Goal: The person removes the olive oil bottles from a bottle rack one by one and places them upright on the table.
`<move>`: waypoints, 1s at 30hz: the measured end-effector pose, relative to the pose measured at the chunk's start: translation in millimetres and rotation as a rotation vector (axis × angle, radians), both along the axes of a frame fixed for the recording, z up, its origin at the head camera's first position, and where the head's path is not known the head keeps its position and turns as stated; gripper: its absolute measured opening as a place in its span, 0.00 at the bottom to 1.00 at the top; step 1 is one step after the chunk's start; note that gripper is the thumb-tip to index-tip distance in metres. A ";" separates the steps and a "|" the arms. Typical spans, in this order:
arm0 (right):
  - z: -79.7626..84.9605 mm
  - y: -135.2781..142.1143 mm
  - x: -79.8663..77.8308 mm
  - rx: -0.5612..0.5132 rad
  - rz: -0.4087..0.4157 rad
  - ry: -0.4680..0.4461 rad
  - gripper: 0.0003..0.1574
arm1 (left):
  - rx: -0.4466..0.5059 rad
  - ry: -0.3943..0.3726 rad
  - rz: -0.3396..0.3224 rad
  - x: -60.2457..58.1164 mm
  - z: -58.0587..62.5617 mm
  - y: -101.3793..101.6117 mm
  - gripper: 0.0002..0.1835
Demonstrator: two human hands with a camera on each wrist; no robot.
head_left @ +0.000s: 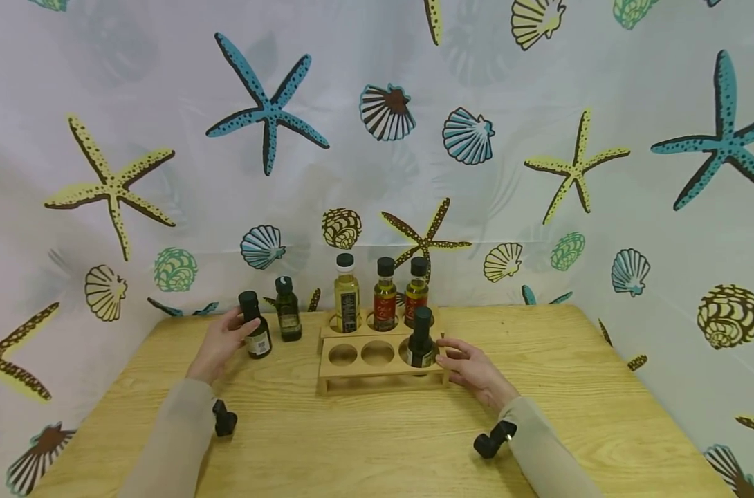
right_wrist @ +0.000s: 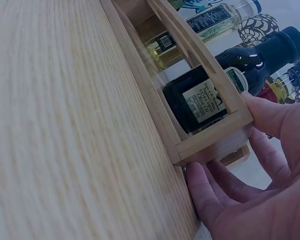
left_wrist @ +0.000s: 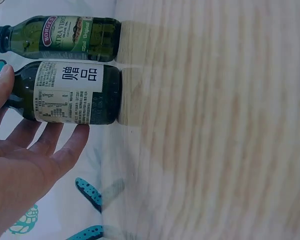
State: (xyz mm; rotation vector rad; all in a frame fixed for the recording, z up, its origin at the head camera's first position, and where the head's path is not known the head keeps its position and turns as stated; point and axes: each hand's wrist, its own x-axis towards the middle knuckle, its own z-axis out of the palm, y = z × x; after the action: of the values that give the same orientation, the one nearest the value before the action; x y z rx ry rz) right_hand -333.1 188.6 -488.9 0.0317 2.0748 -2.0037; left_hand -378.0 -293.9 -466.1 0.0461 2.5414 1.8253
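My left hand [head_left: 218,344] grips a small dark glass bottle [left_wrist: 72,92] with a white printed label, thumb across its neck and fingers along its side. That bottle stands at the table's left, its base at the wood. Just right of it stands a green olive oil bottle [head_left: 288,310] with a dark cap. My right hand [head_left: 473,370] holds the right end of a two-tier wooden rack [head_left: 377,370], thumb at the upper corner and fingers against the end panel. A dark bottle [right_wrist: 197,100] sits in the rack's front right hole, beside the thumb.
On the rack's back tier stand a pale-yellow oil bottle [head_left: 347,297] and two red-labelled oil bottles, one in the middle [head_left: 385,304] and one right [head_left: 417,297]. Two front holes hold nothing. A shell-and-starfish curtain [head_left: 377,173] hangs behind the wooden table [head_left: 364,443].
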 end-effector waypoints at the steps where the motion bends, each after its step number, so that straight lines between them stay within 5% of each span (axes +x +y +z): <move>1: -0.1 0.0 0.2 -0.004 0.002 0.000 0.30 | 0.001 -0.002 0.012 -0.9 -0.5 -1.1 0.40; 30: -0.3 1.8 -1.5 0.003 0.014 0.007 0.29 | -0.047 0.039 0.079 -26.0 -1.9 -11.5 0.39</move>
State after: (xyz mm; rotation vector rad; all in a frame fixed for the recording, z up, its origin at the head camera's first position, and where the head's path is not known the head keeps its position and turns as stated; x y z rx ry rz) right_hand -334.6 190.4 -489.2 0.0107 2.0766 -1.9945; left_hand -404.1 -305.4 -468.0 -0.0196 2.6487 1.8070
